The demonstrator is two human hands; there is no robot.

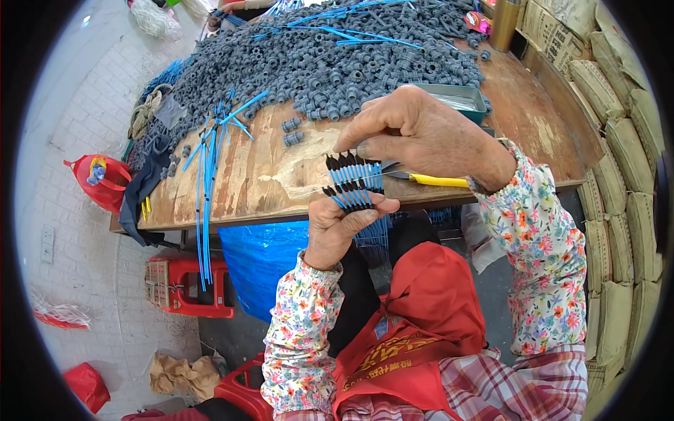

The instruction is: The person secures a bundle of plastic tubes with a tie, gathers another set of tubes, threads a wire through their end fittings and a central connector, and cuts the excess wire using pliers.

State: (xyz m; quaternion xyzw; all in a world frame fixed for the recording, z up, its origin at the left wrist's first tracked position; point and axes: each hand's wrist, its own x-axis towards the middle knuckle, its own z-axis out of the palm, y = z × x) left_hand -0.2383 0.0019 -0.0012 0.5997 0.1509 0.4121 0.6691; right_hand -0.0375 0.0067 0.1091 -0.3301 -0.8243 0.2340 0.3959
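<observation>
My left hand (335, 226) is wrapped round a bundle of thin blue tubes (357, 201) with black ends, held at the table's front edge. The black ends stand in two rows, one above the other, and a thin pale wire or tie crosses between them. Over the upper row, my right hand (425, 137) has thumb and index finger bent together close to the black ends. Whatever its fingertips pinch is too small to make out. Just below my right wrist lie pliers with yellow handles (439, 181), their jaws pointing toward the bundle.
A large heap of grey threaded fittings (316, 67) covers the back of the wooden table (281, 158). Long blue tubes (205, 182) overhang its front edge at left. A green tray (460, 98) stands behind my right hand. Stacked sacks (625, 147) line the right; a red stool (193, 305) stands lower left.
</observation>
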